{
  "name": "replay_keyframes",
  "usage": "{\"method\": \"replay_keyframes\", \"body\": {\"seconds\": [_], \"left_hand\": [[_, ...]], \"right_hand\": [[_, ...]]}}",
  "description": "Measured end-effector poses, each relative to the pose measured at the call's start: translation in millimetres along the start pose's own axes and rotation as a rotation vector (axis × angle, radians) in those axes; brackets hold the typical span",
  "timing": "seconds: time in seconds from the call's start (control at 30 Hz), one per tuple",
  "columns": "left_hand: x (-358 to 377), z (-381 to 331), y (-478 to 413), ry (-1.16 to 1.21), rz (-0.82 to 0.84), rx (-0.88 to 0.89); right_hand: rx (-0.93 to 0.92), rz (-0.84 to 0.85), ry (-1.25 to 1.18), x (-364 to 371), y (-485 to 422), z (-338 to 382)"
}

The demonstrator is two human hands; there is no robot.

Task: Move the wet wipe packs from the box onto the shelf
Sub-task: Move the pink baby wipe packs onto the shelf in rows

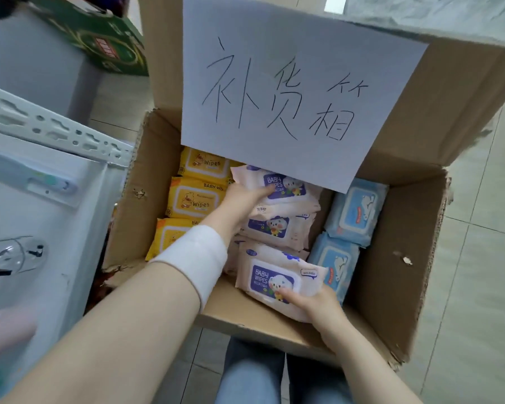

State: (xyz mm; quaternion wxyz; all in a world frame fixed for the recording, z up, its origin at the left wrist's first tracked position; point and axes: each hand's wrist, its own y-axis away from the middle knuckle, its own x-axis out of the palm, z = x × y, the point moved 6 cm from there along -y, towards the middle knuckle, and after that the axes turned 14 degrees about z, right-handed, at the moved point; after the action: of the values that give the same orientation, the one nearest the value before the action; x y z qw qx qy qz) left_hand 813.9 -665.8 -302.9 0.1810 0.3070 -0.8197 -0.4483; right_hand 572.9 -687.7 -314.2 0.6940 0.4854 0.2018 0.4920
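Tiled floor [478, 301] under box [391, 243]: left hand [244, 196] grips upper pack [287, 185]; right hand [318, 304], seemingly, lower pack [271, 275].

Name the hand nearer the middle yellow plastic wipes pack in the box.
Left. The left hand grips a pink purple-labelled pack beside the middle yellow pack; the right hand holds another pink pack by the cardboard box's near wall, farther off.

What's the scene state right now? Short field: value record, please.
container: cardboard box, open, on tiled floor
left column: yellow wipes packs
middle column: pink Baby Wipes packs
right column: blue wipes packs
left grip: holds far pink pack
right grip: holds near pink pack
flap: handwritten paper sign
shelf: white metal shelf, left of box
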Motion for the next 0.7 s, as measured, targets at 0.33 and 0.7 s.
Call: {"method": "replay_keyframes", "body": {"seconds": [0.33, 0.7], "left_hand": [[-60, 21, 255, 0.417, -0.446, 0.193], [-178, -8, 632, 0.491, -0.739, 0.785]], "right_hand": [[-0.1, 0.016, 0.053, -36, 171, 53], [-0.365, 0.633, 0.532, 189, 338, 220]]}}
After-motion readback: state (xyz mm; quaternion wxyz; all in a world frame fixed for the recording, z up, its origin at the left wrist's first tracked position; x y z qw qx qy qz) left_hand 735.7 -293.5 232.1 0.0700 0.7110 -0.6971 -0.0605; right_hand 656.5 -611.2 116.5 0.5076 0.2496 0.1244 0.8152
